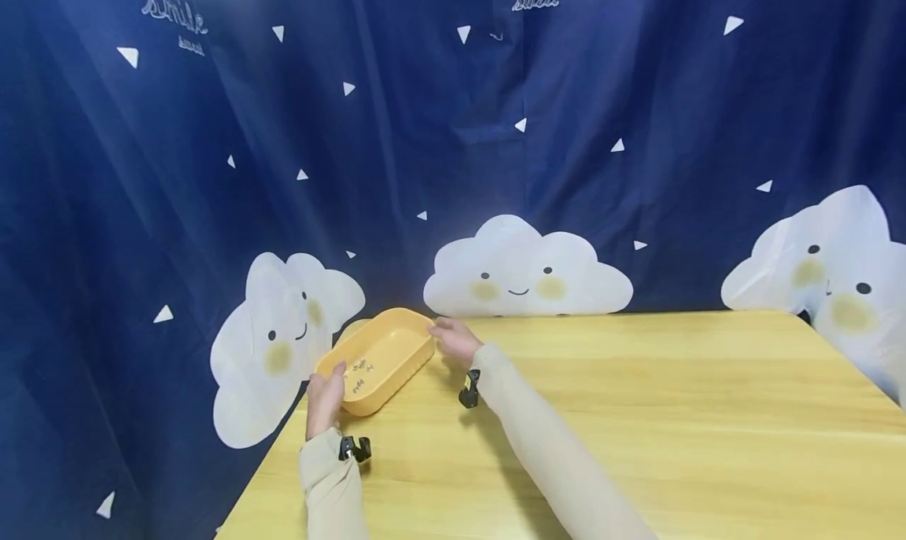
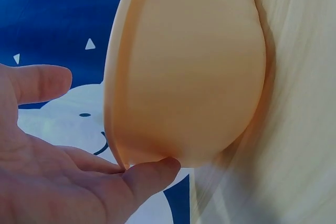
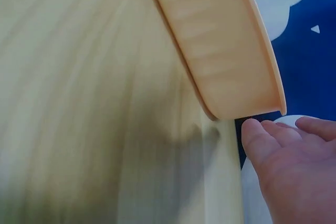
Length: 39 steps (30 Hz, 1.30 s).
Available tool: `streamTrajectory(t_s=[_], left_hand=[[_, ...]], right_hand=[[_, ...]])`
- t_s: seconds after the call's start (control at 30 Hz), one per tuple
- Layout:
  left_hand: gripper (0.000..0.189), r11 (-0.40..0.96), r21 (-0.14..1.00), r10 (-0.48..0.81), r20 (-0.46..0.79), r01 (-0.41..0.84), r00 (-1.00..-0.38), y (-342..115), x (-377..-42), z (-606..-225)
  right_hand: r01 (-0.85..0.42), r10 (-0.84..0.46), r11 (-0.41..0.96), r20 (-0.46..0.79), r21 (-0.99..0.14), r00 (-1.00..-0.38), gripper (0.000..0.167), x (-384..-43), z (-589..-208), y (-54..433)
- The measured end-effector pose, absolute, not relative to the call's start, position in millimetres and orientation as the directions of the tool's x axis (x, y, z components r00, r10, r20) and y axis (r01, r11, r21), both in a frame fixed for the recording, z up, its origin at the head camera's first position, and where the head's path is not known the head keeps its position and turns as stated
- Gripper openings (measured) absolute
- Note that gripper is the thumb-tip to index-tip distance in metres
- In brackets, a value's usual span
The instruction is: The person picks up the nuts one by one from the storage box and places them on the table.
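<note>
A yellow-orange plastic basin (image 1: 402, 379), oblong with rounded corners, stands at the table's far left corner. Inside, toward its near end, lie several small shiny pieces (image 1: 361, 365), too small to make out. My left hand (image 1: 325, 398) is at the near end; in the left wrist view its fingers (image 2: 152, 177) touch the outer wall while the thumb stands apart from the rim. At the far end is my right hand (image 1: 458, 340). The right wrist view shows its extended fingers (image 3: 254, 132) right at the basin's end, the thumb not curled round the rim.
The pale wooden table (image 1: 637, 414) stretches to the right. Behind it hangs a dark blue curtain (image 1: 425, 131) with clouds and triangles, close to the table's back and left edges. Each wrist wears a small black camera (image 1: 469, 389).
</note>
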<state>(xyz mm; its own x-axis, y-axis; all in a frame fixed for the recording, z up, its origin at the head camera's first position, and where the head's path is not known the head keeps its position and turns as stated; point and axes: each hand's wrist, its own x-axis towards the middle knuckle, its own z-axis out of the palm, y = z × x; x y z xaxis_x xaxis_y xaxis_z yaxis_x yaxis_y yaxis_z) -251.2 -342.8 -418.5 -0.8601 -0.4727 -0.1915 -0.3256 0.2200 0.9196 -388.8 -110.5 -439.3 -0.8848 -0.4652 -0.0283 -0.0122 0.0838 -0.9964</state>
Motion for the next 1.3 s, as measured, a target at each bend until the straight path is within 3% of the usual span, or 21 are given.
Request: streamTrajectory(t_s=[0.37, 0.53, 0.9, 1.07, 1.3], left_hand=[[0.1, 0.221, 0.906, -0.463, -0.228, -0.361, -0.857, -340.0, -251.9, -423.1], [0.097, 0.224, 0.916, -0.46, -0.201, -0.332, -0.865, -336.8, -253.1, -419.3], [0.083, 0.251, 0.919, -0.449, -0.168, -0.304, -0.878, -345.5, -251.4, -425.1], [0.08, 0.283, 0.928, -0.452, -0.094, -0.243, -0.887, -343.9, -252.6, -428.3], [0.087, 0.279, 0.92, -0.432, -0.136, -0.275, -0.892, -343.4, -254.7, -425.8]], right_hand=[[0.068, -0.472, -0.079, -0.023, -0.995, -0.882, 0.069, -387.5, -444.2, -115.3], [0.105, -0.492, -0.111, -0.037, -0.988, -0.87, 0.07, -383.8, -437.8, -105.4], [0.278, -0.532, -0.345, -0.057, -0.896, -0.845, 0.068, -371.2, -426.1, -103.3], [0.273, -0.529, -0.339, -0.057, -0.9, -0.846, 0.06, -368.5, -425.8, -110.9], [0.155, -0.358, -0.259, -0.054, -0.954, -0.932, 0.056, -379.8, -437.3, -107.9]])
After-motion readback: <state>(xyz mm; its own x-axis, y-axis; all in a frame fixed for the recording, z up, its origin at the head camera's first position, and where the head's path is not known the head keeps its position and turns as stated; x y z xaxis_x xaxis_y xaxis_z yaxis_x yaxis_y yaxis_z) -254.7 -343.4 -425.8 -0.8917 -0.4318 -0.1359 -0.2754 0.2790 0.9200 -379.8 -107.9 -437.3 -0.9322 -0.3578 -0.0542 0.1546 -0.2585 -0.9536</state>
